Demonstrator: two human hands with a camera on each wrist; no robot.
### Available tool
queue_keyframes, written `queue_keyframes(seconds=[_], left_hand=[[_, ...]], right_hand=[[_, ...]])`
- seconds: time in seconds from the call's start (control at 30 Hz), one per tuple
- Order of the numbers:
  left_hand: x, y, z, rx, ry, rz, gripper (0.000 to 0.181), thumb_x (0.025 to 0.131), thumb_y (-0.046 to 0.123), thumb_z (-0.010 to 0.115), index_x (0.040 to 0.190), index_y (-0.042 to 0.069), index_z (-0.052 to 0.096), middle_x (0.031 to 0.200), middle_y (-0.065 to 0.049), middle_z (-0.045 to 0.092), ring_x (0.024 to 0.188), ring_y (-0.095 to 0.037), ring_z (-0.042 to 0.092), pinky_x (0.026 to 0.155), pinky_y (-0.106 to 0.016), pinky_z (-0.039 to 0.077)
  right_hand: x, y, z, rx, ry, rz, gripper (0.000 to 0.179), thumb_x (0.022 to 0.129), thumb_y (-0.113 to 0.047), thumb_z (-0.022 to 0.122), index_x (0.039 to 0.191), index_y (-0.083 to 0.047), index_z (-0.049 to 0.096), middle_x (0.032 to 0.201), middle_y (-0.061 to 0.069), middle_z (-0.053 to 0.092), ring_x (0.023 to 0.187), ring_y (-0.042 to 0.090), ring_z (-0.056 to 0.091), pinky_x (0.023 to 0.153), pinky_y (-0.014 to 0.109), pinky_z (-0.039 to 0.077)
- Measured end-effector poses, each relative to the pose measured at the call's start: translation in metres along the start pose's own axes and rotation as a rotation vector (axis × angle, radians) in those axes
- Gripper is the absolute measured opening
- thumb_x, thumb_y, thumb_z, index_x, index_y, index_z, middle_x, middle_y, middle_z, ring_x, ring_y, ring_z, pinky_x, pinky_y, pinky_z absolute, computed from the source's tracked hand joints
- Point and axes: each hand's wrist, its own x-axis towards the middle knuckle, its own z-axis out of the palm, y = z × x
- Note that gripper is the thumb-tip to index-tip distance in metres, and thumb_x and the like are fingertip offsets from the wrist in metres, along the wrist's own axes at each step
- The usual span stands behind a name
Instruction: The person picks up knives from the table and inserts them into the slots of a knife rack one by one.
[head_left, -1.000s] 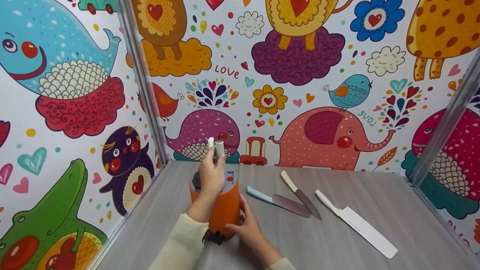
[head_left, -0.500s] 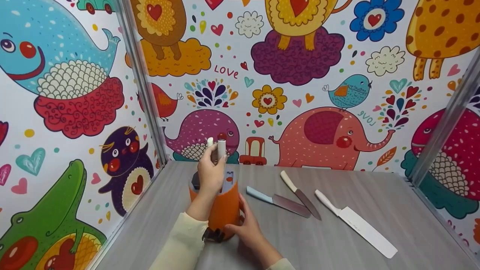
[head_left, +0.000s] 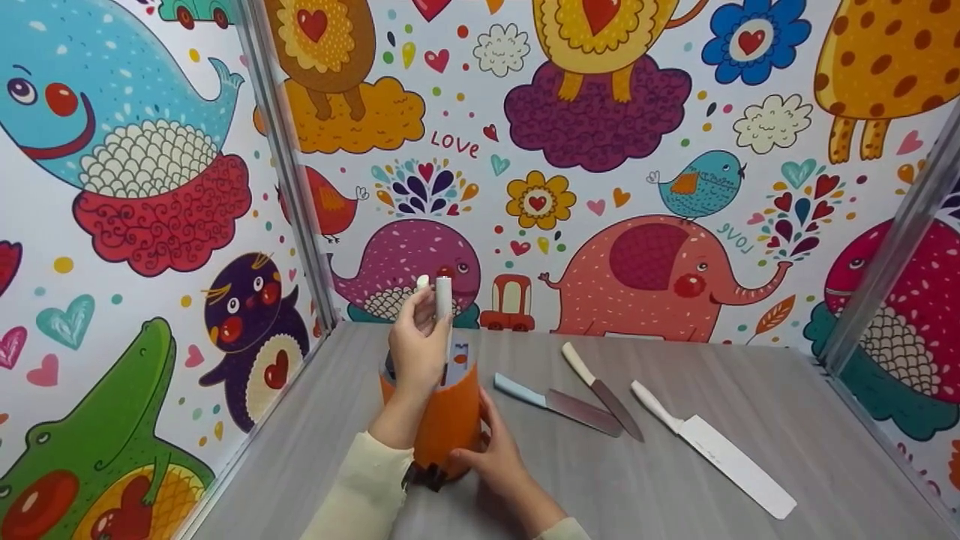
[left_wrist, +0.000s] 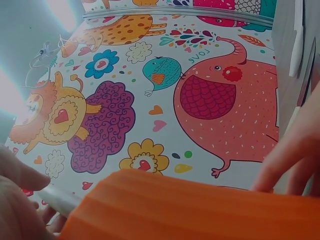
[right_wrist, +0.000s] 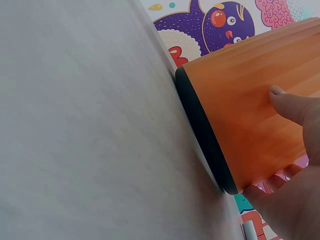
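Left hand point(head_left: 418, 349) pinching handle point(head_left: 444, 295) above holder point(head_left: 448, 420); right hand point(head_left: 498, 454) gripping holder's side; seemingly adjusting handle there; next move likely calling for steady holder.

Counter point(head_left: 637, 499): grey, faint grain. Orange holder point(head_left: 451, 427) stands on it, dark base down, toward 9 o'clock from its middle. Measured from holder: blue-handled knife point(head_left: 561, 403) between 2 and 3, blade toward 4; cream-handled knife point(head_left: 599, 388) beyond, blade toward 5, the two blades overlapping; white knife point(head_left: 712, 448) farthest, just past 3, apart from both.
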Motion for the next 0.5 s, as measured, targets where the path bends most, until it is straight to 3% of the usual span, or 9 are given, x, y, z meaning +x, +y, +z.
queue_keyframes(seconds=[0.3,0.43,0.5], left_hand=[[-0.017,-0.009,-0.013,0.069,0.045,0.121,0.042,0.100,0.003,0.072,0.140,0.003,0.061,0.139,-0.017,0.069,0.132,-0.034,0.066,0.113,-0.049,0.052],[-0.024,-0.018,-0.024,0.107,0.123,0.242,0.037,0.097,0.002,0.074,0.132,0.000,0.064,0.132,-0.016,0.070,0.129,-0.034,0.068,0.113,-0.047,0.052],[-0.026,-0.024,-0.029,0.135,0.167,0.317,0.035,0.095,0.002,0.075,0.129,-0.002,0.066,0.128,-0.016,0.072,0.127,-0.033,0.068,0.115,-0.040,0.052]], right_hand=[[-0.001,0.000,0.001,-0.005,0.007,0.015,0.112,0.085,-0.026,0.091,0.171,-0.022,0.020,0.173,0.013,0.034,0.159,0.040,0.032,0.127,0.067,0.027],[-0.001,0.000,0.001,0.009,0.003,0.010,0.114,0.085,-0.026,0.092,0.171,-0.021,0.018,0.174,0.012,0.033,0.161,0.040,0.029,0.128,0.066,0.025],[-0.002,0.000,0.001,0.012,0.003,0.021,0.113,0.085,-0.027,0.092,0.171,-0.023,0.019,0.174,0.011,0.033,0.161,0.039,0.028,0.129,0.066,0.025]])
